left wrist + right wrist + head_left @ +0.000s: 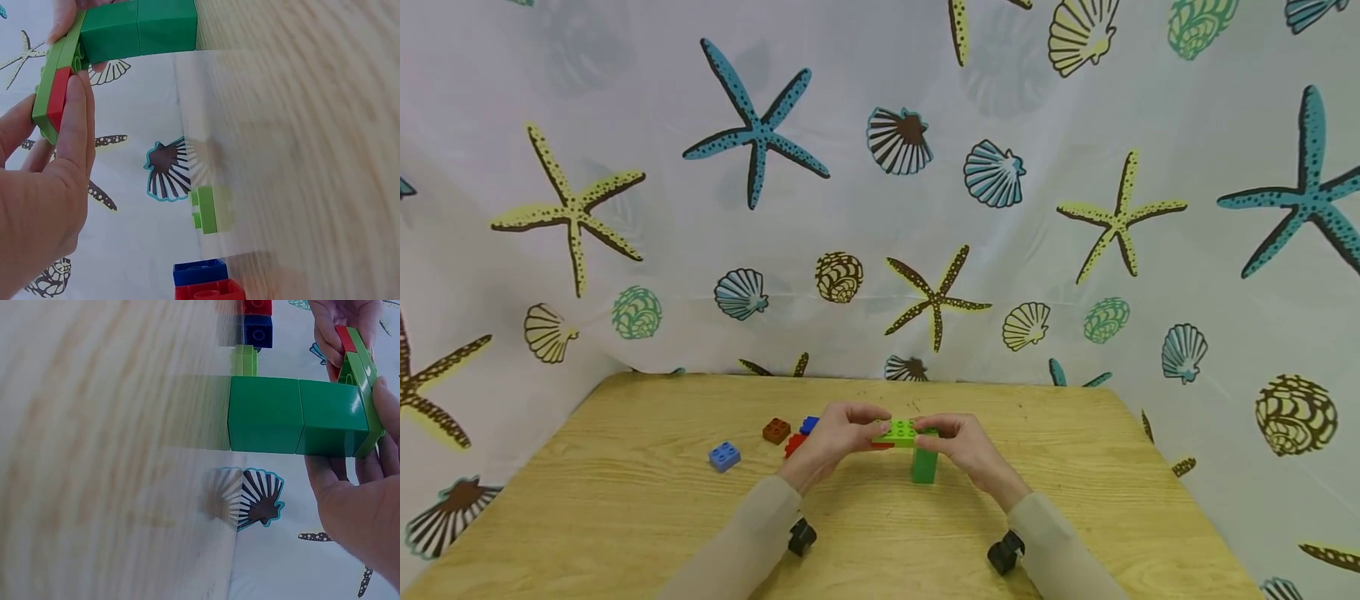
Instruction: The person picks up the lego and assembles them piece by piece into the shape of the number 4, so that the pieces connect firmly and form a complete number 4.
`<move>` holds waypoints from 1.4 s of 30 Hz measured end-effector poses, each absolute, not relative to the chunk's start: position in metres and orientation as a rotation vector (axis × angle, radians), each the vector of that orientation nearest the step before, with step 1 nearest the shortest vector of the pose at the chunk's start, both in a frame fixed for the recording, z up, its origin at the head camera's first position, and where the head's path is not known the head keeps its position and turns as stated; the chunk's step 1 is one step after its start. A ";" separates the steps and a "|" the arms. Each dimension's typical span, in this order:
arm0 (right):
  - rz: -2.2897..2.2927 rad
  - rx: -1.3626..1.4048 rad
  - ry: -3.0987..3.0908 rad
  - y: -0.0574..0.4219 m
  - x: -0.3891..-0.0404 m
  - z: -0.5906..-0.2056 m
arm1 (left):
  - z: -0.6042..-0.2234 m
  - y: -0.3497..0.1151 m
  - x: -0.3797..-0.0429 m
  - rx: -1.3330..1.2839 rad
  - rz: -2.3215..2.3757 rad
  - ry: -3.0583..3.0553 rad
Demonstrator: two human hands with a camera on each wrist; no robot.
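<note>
Two dark green blocks stacked as a tower point(297, 416) stand upright on the wooden table. Lime green toy bricks point(898, 432) lie across its top and reach out to the left, with a red brick point(57, 97) attached under the overhanging end. My left hand point(838, 437) pinches that left end, thumb on one side and fingers along the red brick. At the tower end, my right hand point(962, 446) grips the lime bricks between thumb and fingers. The fingers partly hide the joints between bricks.
Left of the hands lie a light blue brick point(725, 456), a brown brick point(777, 430), a red brick point(795, 444) and a dark blue brick point(808, 424). A small lime brick point(207, 210) sits on the table behind. A shell-patterned curtain point(850, 192) hangs beyond the table.
</note>
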State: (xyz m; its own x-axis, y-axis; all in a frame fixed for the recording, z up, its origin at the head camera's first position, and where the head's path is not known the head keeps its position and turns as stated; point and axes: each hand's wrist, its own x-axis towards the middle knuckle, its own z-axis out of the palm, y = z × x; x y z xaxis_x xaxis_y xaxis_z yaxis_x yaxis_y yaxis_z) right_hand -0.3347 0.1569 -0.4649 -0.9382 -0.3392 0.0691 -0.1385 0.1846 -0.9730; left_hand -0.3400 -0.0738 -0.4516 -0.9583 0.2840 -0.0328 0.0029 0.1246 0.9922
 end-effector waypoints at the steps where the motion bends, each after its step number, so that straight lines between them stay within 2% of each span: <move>1: -1.851 -0.469 2.289 0.157 -0.335 -0.465 | -0.452 -0.074 -0.340 0.299 1.929 2.174; 9: -1.870 -0.447 2.281 0.158 -0.337 -0.467 | -0.454 -0.081 -0.345 0.435 1.901 2.103; 19: -1.864 -0.483 2.257 0.162 -0.336 -0.466 | -0.459 -0.092 -0.358 0.310 1.841 2.357; 28: -1.853 -0.521 2.226 0.165 -0.335 -0.466 | -0.467 -0.101 -0.371 0.432 1.419 2.745; 36: -1.849 -0.536 2.227 0.167 -0.336 -0.468 | -0.471 -0.098 -0.377 0.543 0.985 2.869; 42: -1.847 -0.531 2.228 0.167 -0.338 -0.470 | -0.472 -0.096 -0.380 0.582 0.837 2.899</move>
State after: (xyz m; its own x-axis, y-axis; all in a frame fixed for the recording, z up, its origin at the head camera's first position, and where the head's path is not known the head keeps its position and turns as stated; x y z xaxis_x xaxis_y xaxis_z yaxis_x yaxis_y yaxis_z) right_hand -0.3379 0.1670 -0.4695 -0.9156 -0.3952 0.0744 -0.1463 0.1550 -0.9770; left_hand -0.3804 -0.0960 -0.4724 -0.9260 0.3755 0.0384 0.3382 0.7801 0.5264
